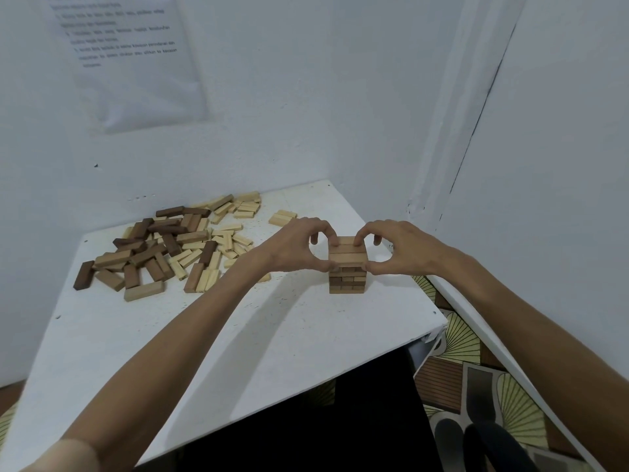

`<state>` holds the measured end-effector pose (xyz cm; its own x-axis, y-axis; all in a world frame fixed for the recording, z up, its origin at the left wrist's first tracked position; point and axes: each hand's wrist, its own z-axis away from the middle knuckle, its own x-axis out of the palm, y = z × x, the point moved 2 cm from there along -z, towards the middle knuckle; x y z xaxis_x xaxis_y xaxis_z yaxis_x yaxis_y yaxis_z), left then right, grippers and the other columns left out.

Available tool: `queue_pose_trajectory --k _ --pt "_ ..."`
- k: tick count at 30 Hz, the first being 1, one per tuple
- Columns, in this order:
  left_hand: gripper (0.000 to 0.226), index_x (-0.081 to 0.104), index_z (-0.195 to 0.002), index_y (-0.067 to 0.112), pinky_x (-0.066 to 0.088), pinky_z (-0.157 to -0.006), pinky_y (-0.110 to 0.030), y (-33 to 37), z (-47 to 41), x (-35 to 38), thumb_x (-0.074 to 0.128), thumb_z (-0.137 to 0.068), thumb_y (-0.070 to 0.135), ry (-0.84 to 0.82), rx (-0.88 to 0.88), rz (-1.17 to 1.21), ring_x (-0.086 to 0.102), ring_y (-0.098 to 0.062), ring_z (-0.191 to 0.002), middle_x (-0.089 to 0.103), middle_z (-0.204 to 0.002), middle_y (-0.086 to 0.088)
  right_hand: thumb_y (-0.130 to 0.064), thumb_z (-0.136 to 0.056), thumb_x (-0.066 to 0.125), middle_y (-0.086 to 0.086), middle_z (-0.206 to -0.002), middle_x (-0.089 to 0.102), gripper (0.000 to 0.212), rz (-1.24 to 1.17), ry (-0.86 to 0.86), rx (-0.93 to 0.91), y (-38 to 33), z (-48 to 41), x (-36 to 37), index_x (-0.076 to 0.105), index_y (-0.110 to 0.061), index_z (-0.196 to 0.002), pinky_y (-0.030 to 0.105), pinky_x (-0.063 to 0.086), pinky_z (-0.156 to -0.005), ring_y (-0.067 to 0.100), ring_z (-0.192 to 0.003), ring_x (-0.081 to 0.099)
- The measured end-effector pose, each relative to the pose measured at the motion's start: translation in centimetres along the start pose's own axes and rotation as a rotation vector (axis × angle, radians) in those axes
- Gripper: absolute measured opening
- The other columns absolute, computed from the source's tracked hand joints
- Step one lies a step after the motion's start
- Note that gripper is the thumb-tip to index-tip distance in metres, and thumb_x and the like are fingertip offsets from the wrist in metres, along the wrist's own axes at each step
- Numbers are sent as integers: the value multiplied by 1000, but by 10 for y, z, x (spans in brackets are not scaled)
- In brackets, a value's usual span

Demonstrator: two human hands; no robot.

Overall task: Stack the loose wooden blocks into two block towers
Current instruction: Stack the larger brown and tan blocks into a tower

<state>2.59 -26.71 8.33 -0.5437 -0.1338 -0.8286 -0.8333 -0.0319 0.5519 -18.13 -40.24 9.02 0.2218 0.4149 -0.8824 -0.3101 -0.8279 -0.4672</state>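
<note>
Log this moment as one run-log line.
left hand: pinches tower top | right hand: pinches tower top | towers: one standing | pile: loose on table, left of tower

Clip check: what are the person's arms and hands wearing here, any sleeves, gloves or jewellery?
Nothing visible. The left hand and right hand are bare, with no gloves, rings or watch in view. The left forearm and right forearm are uncovered up to the frame edge: no sleeves, bracelets or markings show.
</note>
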Motion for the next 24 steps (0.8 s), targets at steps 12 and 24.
queue_pose_trajectory --k 12,24 --pt "44 65 -110 30 46 -85 -32 3 -1 -3 89 -75 42 -25 -11 -4 52 -8 -97 59 -101 18 -40 -86 80 -35 -107 54 39 -50 1 8 3 -1 3 60 -39 -120 23 41 -77 -5 -106 53" --pt "55 60 -120 32 49 -86 -34 -1 1 0 90 -75 41 -24 -20 52 55 -7 -101 61 -119 24 -38 -86 81 -31 -107 55 40 -78 0 43 1 0 3 61 -39 -121 25 45 -77 -13 -98 53"
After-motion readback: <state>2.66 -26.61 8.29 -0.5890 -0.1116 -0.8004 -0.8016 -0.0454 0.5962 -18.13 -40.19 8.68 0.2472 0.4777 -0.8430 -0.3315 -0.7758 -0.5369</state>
